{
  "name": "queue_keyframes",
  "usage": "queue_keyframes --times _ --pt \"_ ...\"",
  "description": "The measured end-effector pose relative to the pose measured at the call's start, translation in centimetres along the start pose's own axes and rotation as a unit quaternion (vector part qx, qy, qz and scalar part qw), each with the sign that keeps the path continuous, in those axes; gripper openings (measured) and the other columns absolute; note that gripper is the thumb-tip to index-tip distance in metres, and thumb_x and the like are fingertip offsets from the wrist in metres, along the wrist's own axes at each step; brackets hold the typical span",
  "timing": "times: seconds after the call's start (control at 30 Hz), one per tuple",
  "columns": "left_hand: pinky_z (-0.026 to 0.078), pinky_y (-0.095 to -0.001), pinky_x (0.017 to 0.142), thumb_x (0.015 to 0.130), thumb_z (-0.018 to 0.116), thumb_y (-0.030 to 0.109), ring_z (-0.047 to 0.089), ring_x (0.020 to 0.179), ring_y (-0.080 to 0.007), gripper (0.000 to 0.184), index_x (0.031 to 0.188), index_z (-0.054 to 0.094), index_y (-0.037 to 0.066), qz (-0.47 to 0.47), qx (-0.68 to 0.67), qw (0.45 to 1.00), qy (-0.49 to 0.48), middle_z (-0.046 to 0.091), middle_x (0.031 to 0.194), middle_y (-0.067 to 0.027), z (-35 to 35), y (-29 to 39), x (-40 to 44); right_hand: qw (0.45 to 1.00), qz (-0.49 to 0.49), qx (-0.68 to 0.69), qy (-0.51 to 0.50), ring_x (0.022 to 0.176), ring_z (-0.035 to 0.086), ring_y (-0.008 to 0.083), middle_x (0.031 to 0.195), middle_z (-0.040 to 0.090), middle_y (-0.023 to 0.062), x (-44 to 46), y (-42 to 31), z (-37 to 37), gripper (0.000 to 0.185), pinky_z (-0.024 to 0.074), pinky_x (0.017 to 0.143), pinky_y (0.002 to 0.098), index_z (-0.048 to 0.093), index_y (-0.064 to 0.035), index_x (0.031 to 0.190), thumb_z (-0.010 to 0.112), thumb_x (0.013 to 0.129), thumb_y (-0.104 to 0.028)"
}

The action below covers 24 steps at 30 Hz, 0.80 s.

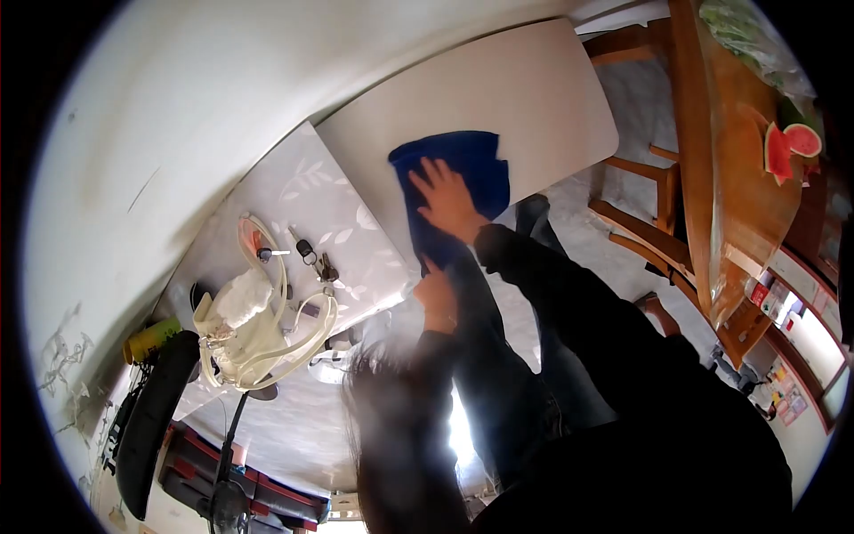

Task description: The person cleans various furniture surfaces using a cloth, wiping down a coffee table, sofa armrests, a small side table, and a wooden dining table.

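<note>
A dark blue folded cloth (485, 178) lies on the beige tabletop (534, 98), reaching its near edge. My right hand (447, 203) rests flat on the cloth with its fingers spread. Lower down, my left hand (437, 301) is at the cloth's near left corner. One finger there stretches up onto the cloth, with the thumb apart from it; the other fingers are mostly hidden. My dark sleeves come in from below, and strands of hair blur part of the left arm.
Left of the beige top, a patterned table (342, 191) carries keys (307, 251) and a cream bag (245, 343) with looped handles. At right stand wooden chairs (663, 182) and a wooden table (756, 214) with cut watermelon (777, 153). A wall (178, 107) runs behind.
</note>
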<state>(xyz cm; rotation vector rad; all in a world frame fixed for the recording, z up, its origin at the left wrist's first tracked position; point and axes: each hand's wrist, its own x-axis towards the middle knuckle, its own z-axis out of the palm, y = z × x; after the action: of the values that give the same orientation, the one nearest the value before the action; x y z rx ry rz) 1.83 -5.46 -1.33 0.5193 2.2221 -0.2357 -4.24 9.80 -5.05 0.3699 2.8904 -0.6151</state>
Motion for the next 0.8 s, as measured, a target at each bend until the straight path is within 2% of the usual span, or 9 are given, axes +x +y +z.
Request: queue_keyframes --times 0.07,0.17,0.2,0.3,0.33,0.37,0.43,0.63,0.8 --pt "0.052 -0.0353 0.059 0.086 0.056 0.017 0.070 0.069 -0.0233 0.072 0.147 0.022 -0.003 -0.016 0.017 0.999 -0.024 0.072 0.081 -0.0078 1.2 -0.9 -0.6 0.999 -0.046 -0.004 -0.017 0.131 0.035 0.0376 0.148 0.033 0.0183 -0.1 -1.8 0.5 0.072 0.0374 0.099 0.0470 0.044 -0.0121 0.140 0.072 0.076 -0.030" --pt "0.053 -0.0359 0.061 0.087 0.055 0.018 0.070 0.069 -0.0240 0.070 0.147 0.024 -0.003 -0.031 0.021 0.998 -0.044 0.072 0.081 -0.0084 2.8 -1.2 -0.2 0.992 -0.118 -0.021 -0.029 0.128 0.038 0.0345 0.146 0.036 0.0171 -0.5 -2.1 1.3 0.071 0.0391 0.096 0.0441 0.045 -0.0108 0.139 0.072 0.075 -0.028" --pt "0.049 -0.0305 0.050 0.088 0.057 0.027 0.069 0.067 -0.0196 0.075 0.147 0.022 -0.005 -0.029 0.050 0.998 -0.036 0.070 0.076 -0.0036 3.2 -1.0 0.1 0.985 -0.163 -0.033 -0.035 0.126 0.041 0.0322 0.145 0.039 0.0160 -0.7 -1.8 1.1 0.071 0.0403 0.094 0.0420 0.045 -0.0105 0.138 0.072 0.075 -0.027" --pt "0.051 -0.0319 0.053 0.088 0.057 0.023 0.069 0.068 -0.0198 0.070 0.145 0.027 -0.005 -0.032 0.060 0.997 -0.033 0.070 0.077 -0.0036 4.0 0.2 0.9 0.976 -0.199 -0.052 -0.074 0.122 0.045 0.0259 0.142 0.043 0.0116 -1.1 -0.2 0.7 0.063 0.0417 0.089 0.0386 0.049 -0.0123 0.135 0.069 0.077 -0.027" --pt "0.053 -0.0340 0.055 0.089 0.055 0.020 0.069 0.069 -0.0218 0.062 0.142 0.033 -0.003 -0.031 0.053 0.998 -0.007 0.070 0.076 -0.0041 4.0 0.7 1.1 0.974 -0.205 -0.094 -0.016 0.117 0.048 0.0217 0.140 0.047 0.0071 -1.4 0.2 0.8 0.052 0.0420 0.086 0.0367 0.051 -0.0134 0.132 0.062 0.082 -0.022" --pt "0.053 -0.0340 0.055 0.089 0.055 0.020 0.069 0.069 -0.0218 0.062 0.142 0.033 -0.003 -0.028 0.060 0.998 -0.009 0.070 0.076 -0.0041 4.0 1.3 1.3 0.976 -0.199 -0.090 -0.013 0.117 0.048 0.0217 0.140 0.047 0.0071 -1.9 0.8 0.8 0.052 0.0420 0.086 0.0367 0.051 -0.0134 0.132 0.062 0.082 -0.022" --pt "0.054 -0.0391 0.057 0.087 0.053 0.017 0.070 0.071 -0.0276 0.061 0.143 0.035 0.000 -0.007 0.013 1.000 -0.015 0.070 0.080 -0.0112 3.8 2.8 1.9 0.977 -0.182 -0.106 -0.031 0.116 0.048 0.0207 0.139 0.047 0.0045 -2.7 2.2 0.1 0.046 0.0416 0.087 0.0366 0.052 -0.0143 0.131 0.055 0.085 -0.017" --pt "0.055 -0.0417 0.063 0.088 0.054 0.018 0.069 0.073 -0.0308 0.057 0.142 0.039 0.009 0.032 0.042 0.998 -0.027 0.070 0.083 -0.0132 2.2 11.4 3.9 0.995 -0.058 -0.085 0.015 0.113 0.048 0.0197 0.138 0.048 -0.0004 -5.1 12.6 -2.7 0.053 0.0395 0.085 0.0365 0.051 -0.0195 0.132 0.061 0.080 -0.020" --pt "0.053 -0.0454 0.065 0.086 0.053 0.014 0.069 0.075 -0.0331 0.066 0.148 0.029 0.014 0.142 0.058 0.988 -0.029 0.070 0.085 -0.0158 0.1 22.1 5.4 0.981 0.159 -0.054 0.093 0.113 0.048 0.0243 0.139 0.048 0.0047 -9.4 25.1 -6.7 0.065 0.0404 0.085 0.0390 0.051 -0.0197 0.135 0.067 0.072 -0.014"
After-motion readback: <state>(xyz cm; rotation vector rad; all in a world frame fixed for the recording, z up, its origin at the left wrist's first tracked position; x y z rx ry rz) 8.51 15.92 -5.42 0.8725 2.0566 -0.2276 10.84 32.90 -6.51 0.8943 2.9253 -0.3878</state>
